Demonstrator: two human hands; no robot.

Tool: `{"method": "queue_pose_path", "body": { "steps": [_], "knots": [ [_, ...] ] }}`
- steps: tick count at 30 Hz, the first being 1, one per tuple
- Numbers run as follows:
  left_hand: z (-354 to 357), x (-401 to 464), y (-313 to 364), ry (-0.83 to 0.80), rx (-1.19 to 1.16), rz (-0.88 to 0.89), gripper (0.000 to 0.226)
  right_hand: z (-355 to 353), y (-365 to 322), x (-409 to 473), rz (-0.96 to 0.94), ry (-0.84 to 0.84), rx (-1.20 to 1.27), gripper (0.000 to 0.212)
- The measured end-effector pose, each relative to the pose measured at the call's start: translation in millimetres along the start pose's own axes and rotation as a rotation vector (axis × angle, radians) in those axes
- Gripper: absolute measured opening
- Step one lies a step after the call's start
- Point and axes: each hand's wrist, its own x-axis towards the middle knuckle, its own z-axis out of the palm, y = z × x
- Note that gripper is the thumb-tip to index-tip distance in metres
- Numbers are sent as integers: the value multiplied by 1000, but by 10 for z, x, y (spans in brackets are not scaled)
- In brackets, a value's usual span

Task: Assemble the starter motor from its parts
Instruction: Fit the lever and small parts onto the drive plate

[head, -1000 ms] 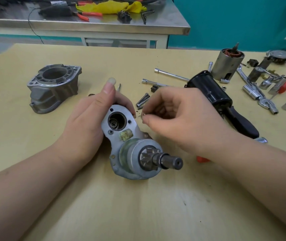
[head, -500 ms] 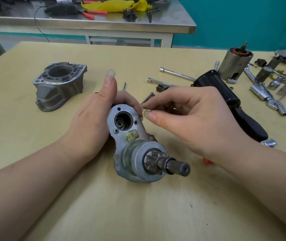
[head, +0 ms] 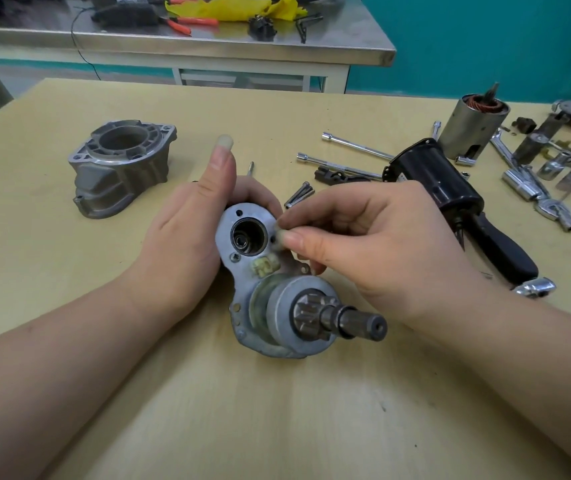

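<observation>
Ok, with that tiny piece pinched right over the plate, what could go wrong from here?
1. The small part in the right hand is held at the fingertips only; if it slips, it may drop into the open bore.
2. The left hand alone steadies the gear housing, which could tip.
3. Loose bolts lie close behind and could be knocked.

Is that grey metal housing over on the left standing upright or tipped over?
Upright. The grey housing sits on the wooden table with its round opening facing up, and neither hand touches it.
</observation>
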Motion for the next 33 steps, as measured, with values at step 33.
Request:
{"method": "queue_pose_path", "body": {
  "steps": [33],
  "knots": [
    [38, -22, 41, 14, -28, 42, 76, 232, -36, -28, 383, 73, 277, 15]
  ]
}}
